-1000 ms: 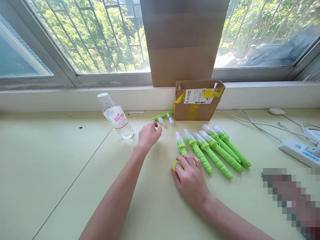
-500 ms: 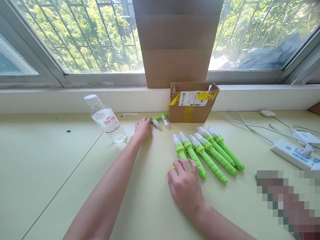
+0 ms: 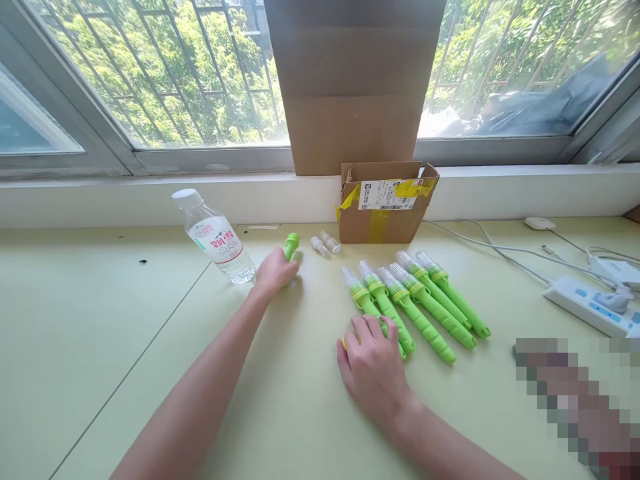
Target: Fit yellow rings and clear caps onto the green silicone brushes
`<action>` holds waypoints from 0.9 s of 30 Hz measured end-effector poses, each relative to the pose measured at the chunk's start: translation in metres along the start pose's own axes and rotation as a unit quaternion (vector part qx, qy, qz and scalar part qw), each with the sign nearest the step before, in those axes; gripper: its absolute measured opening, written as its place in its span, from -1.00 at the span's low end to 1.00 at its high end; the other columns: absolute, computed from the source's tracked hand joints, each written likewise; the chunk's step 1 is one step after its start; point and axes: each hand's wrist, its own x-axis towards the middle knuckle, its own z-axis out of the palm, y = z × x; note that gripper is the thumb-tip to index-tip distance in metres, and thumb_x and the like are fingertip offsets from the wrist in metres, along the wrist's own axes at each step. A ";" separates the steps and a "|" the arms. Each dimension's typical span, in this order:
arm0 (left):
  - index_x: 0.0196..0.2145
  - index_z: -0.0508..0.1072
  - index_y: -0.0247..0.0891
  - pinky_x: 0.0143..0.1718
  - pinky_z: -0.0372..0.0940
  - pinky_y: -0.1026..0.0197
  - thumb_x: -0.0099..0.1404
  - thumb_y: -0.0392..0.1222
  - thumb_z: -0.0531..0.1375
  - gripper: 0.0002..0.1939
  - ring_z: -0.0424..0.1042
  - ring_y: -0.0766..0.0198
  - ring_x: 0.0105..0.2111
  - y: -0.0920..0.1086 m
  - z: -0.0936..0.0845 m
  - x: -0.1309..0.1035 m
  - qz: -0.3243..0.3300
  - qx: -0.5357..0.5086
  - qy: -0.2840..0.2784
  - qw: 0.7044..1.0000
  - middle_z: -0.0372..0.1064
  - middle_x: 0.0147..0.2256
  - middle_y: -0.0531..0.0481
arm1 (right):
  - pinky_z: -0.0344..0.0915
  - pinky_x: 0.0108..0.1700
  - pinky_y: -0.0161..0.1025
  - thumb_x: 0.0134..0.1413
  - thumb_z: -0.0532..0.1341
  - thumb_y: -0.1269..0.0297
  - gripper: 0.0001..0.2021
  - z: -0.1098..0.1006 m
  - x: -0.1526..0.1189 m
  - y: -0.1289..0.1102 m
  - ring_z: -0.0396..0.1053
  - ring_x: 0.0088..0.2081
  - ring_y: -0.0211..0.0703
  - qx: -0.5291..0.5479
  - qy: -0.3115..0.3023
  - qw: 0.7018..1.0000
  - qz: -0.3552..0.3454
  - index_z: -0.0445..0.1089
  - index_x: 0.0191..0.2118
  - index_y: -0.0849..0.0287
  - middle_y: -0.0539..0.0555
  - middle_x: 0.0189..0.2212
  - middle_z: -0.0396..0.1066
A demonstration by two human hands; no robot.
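Note:
My left hand (image 3: 278,270) is wrapped round a green plastic handle (image 3: 291,245) whose ribbed, uncapped head sticks up past the fingers; its lower part is hidden. Just right of it lie two clear plastic pieces: one clear cap (image 3: 330,242) and a smaller, whitish clear piece (image 3: 319,247). My right hand (image 3: 373,357) has curled fingers, with a small yellow ring-like thing (image 3: 344,343) showing at the index finger and thumb. Its fingertips touch the leftmost green stick (image 3: 367,303) in a slanted row of several green sticks (image 3: 423,320) with clear caps.
A clear water bottle (image 3: 220,240) stands beside my left hand. At the back, an open cardboard box (image 3: 383,227) stands before a taller cardboard sheet (image 3: 355,133). A power strip (image 3: 593,307) and white cables (image 3: 500,247) lie on the right. A pixelated area covers the lower right.
My left hand has drawn the green handle left and toward me, away from the clear pieces, and turned its head upward. My right hand stays nearly in place.

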 end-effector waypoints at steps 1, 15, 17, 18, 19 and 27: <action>-0.21 0.28 -0.23 -0.53 0.12 0.20 0.18 -0.17 0.04 -0.79 0.46 0.02 -0.37 -0.003 -0.001 -0.012 0.010 0.000 0.009 1.000 0.45 -0.33 -0.18 | 0.02 0.03 0.05 0.16 0.11 0.37 -0.82 0.000 0.000 0.000 0.27 -0.15 -0.02 0.003 0.000 1.000 -0.001 0.32 -0.47 0.19 0.13 -0.31 0.38; -0.54 0.20 -0.21 -0.57 -0.05 0.25 0.26 0.01 0.10 -0.68 0.32 0.27 -0.57 -0.030 0.032 -0.120 0.314 0.043 0.108 0.942 0.34 -0.55 0.02 | 0.10 0.00 -0.04 0.16 0.04 0.52 -0.77 0.002 -0.001 0.004 0.32 -0.14 -0.03 0.094 0.043 0.995 0.008 0.39 -0.15 0.23 0.16 -0.23 0.42; -0.56 0.17 -0.21 -0.58 -0.07 0.26 0.26 0.08 0.10 -0.62 0.27 0.30 -0.61 -0.028 0.031 -0.120 0.317 0.033 0.120 0.940 0.32 -0.58 0.02 | 0.14 -0.02 -0.06 0.18 0.03 0.51 -0.76 0.002 -0.001 0.005 0.32 -0.11 -0.02 0.125 0.078 0.989 0.022 0.39 -0.13 0.25 0.18 -0.18 0.42; -0.57 0.16 -0.21 -0.59 -0.08 0.26 0.25 0.11 0.10 -0.60 0.25 0.31 -0.62 -0.029 0.031 -0.120 0.315 0.027 0.127 0.940 0.30 -0.59 0.03 | 0.17 -0.04 -0.07 0.19 0.03 0.50 -0.75 0.002 -0.001 0.005 0.32 -0.11 -0.02 0.140 0.096 0.985 0.026 0.39 -0.10 0.26 0.18 -0.17 0.41; -0.58 0.15 -0.21 -0.59 -0.08 0.26 0.25 0.13 0.09 -0.58 0.24 0.32 -0.63 -0.029 0.031 -0.120 0.312 0.021 0.136 0.940 0.29 -0.60 0.04 | 0.19 -0.05 -0.08 0.21 0.02 0.50 -0.74 0.003 0.000 0.006 0.32 -0.11 -0.02 0.152 0.111 0.982 0.029 0.38 -0.07 0.27 0.19 -0.16 0.41; -0.59 0.17 -0.22 -0.60 -0.09 0.26 0.21 0.11 0.13 -0.60 0.21 0.34 -0.64 -0.032 0.029 -0.122 0.352 0.002 0.165 0.921 0.27 -0.62 0.04 | 0.31 -0.02 -0.01 0.23 0.01 0.45 -0.67 0.003 -0.001 0.011 0.32 -0.02 0.02 0.226 0.151 0.962 0.027 0.27 0.08 0.22 0.23 -0.07 0.37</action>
